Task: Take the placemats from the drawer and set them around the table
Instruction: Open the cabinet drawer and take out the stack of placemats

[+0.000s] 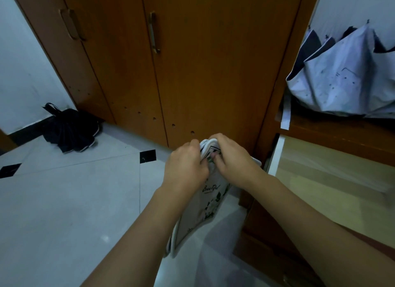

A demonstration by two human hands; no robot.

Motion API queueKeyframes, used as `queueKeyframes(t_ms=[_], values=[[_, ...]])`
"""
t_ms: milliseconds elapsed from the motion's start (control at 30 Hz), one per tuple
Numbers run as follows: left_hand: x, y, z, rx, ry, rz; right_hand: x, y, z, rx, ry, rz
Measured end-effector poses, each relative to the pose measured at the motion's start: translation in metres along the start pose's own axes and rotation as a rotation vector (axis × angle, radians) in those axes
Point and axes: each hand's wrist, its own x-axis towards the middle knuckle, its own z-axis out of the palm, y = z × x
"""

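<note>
Both hands are up in front of the person, holding a small stack of placemats (210,199) over the floor (70,201). The left hand (186,164) has its fingers curled round the top left edge of the stack. The right hand (233,158) grips the top right part, with its thumb and fingers pinching the cloth. The two hands are very close, almost touching. The placemats are white with green leaves and some curly writing on them, and they hang down from the hands toward the near side. I cannot tell how many there are. Just to the right of the hands is an open drawer (320,179) with a pale wooden bottom. Behind the hands, on the far side, stands a tall brown cupboard (213,62) with long metal handles (154,33) on its doors. A pale blue umbrella (346,77) lies half open on the shelf above the drawer, on the far right. On the far left, a black folded umbrella (70,128) lies on the floor beside the white wall (23,62). The floor has big grey tiles with little black squares (148,156) at the corners.
</note>
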Motion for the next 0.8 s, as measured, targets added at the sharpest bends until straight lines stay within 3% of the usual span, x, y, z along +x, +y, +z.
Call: queueKeyframes(t_ms=[433,567,800], values=[[0.009,0.017,0.019,0.027,-0.060,0.079,-0.042,0.027,-0.044,-0.237,-0.024,0.095],[0.013,0.020,0.027,0.028,-0.061,0.044,-0.056,0.037,-0.040,-0.095,-0.028,0.203],[0.012,0.023,0.033,0.048,-0.047,0.061,-0.059,0.040,-0.034,-0.043,0.000,0.221]])
